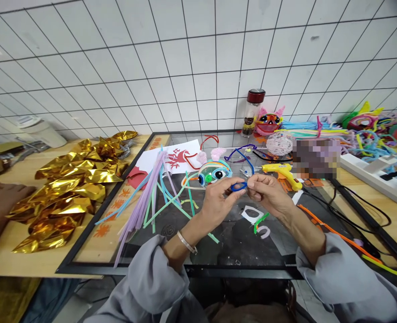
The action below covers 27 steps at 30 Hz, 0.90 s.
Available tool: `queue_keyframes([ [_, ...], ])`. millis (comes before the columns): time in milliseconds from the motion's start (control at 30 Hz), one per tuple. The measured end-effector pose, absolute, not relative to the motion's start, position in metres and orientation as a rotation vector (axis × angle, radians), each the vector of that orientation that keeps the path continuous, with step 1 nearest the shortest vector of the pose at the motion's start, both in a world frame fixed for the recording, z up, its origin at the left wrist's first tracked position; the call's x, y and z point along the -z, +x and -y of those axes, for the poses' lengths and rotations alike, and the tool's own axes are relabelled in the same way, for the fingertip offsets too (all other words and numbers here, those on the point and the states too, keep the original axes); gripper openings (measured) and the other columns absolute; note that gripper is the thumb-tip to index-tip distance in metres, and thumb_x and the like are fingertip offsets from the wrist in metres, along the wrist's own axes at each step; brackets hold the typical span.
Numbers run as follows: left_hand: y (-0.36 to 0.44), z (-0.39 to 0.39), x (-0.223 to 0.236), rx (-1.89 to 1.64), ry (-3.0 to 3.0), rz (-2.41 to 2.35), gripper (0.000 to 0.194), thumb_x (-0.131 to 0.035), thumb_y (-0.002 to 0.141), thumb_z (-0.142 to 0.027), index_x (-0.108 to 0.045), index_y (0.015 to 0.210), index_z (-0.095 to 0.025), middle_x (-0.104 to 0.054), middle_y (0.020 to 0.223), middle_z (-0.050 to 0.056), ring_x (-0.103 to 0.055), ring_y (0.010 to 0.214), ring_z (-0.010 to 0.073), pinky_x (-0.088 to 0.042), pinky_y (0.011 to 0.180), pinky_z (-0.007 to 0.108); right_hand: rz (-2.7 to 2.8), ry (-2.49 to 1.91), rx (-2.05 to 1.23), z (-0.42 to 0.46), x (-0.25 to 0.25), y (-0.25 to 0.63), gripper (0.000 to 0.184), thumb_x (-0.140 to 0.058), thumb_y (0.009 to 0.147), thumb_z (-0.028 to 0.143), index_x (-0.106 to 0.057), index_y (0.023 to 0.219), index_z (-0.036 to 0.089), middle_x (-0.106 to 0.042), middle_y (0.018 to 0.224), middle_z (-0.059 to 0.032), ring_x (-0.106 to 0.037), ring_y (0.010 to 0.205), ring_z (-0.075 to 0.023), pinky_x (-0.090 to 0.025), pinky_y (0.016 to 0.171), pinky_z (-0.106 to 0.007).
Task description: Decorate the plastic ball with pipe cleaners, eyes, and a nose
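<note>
A dark blue pipe cleaner (pixel 238 186), bent into a small loop, is pinched between my two hands above the black-framed glass board. My left hand (pixel 218 199) grips the loop's left side, a bracelet on its wrist. Thumb and fingers of my right hand (pixel 267 192) close on its right end. Just behind lies a half-made animal face (pixel 215 172) of pipe cleaners, with pink ears and big black eyes. A yellow glue gun (pixel 281 170) rests beyond my right hand. White cut paper (pixel 252 214) and a green pipe cleaner piece (pixel 261 221) lie below the hands.
Purple, blue and green pipe cleaners (pixel 148 188) fan out at left. Crumpled gold foil (pixel 80 188) lies near another person's arm (pixel 5 211). A lidded bottle (pixel 252 112) stands by the wall. A power strip (pixel 380 179) and black cables (pixel 333 213) occupy the right side.
</note>
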<state>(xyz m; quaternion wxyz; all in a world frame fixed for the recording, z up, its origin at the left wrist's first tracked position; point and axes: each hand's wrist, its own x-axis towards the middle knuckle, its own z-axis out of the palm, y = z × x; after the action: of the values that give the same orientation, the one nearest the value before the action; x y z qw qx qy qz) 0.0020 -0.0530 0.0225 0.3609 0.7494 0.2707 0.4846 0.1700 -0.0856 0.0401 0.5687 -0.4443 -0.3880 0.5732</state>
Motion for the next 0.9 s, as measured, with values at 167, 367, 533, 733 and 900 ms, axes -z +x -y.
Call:
queue_keyframes([
  [167, 0.001, 0.055, -0.025, -1.25, 1.968, -0.694, 0.011, -0.07, 0.086, -0.022, -0.074, 0.095, -0.017, -0.076, 0.087, 0.005, -0.068, 0.077, 0.0152, -0.055, 0.07, 0.025, 0.955, -1.036, -1.383, 0.086, -0.042, 0.172, 0.031, -0.087, 0.057, 0.038, -0.064, 0.057, 0.017, -0.043, 0.043, 0.0066, -0.032, 0.042, -0.0049, -0.02, 0.046, -0.023],
  [367, -0.003, 0.055, -0.031, -1.309, 2.08, -0.666, 0.031, -0.074, 0.083, -0.026, -0.07, 0.113, -0.018, -0.074, 0.09, 0.005, -0.062, 0.066, 0.0123, -0.053, 0.062, 0.024, 0.922, -1.027, -1.299, 0.085, -0.042, 0.173, 0.03, -0.086, 0.059, 0.037, -0.064, 0.057, 0.017, -0.044, 0.043, 0.0062, -0.032, 0.043, -0.0051, -0.02, 0.046, -0.023],
  [533, -0.02, 0.049, -0.046, -1.651, 2.168, -0.653, 0.028, -0.066, 0.081, -0.018, -0.066, 0.11, -0.018, -0.068, 0.087, 0.004, -0.059, 0.071, 0.0129, -0.051, 0.066, 0.025, 0.878, -0.995, -1.263, 0.083, -0.042, 0.173, 0.031, -0.086, 0.058, 0.037, -0.062, 0.055, 0.018, -0.043, 0.043, 0.0062, -0.032, 0.042, -0.0055, -0.021, 0.046, -0.024],
  [733, -0.031, 0.033, -0.047, -1.862, 1.825, -0.9, 0.01, -0.059, 0.082, -0.015, -0.064, 0.091, -0.018, -0.063, 0.08, 0.0, -0.058, 0.071, 0.012, -0.048, 0.068, 0.024, 0.875, -1.008, -1.248, 0.08, -0.038, 0.168, 0.028, -0.086, 0.058, 0.036, -0.063, 0.056, 0.019, -0.041, 0.043, 0.0067, -0.032, 0.043, -0.0063, -0.02, 0.045, -0.024],
  [900, -0.028, 0.034, -0.044, -1.849, 1.742, -0.881, 0.006, -0.06, 0.085, -0.019, -0.064, 0.09, -0.018, -0.062, 0.077, -0.001, -0.056, 0.068, 0.0109, -0.046, 0.068, 0.024, 0.89, -0.97, -1.185, 0.074, -0.043, 0.162, 0.026, -0.084, 0.059, 0.033, -0.062, 0.056, 0.019, -0.039, 0.042, 0.0075, -0.031, 0.042, -0.0053, -0.02, 0.045, -0.024],
])
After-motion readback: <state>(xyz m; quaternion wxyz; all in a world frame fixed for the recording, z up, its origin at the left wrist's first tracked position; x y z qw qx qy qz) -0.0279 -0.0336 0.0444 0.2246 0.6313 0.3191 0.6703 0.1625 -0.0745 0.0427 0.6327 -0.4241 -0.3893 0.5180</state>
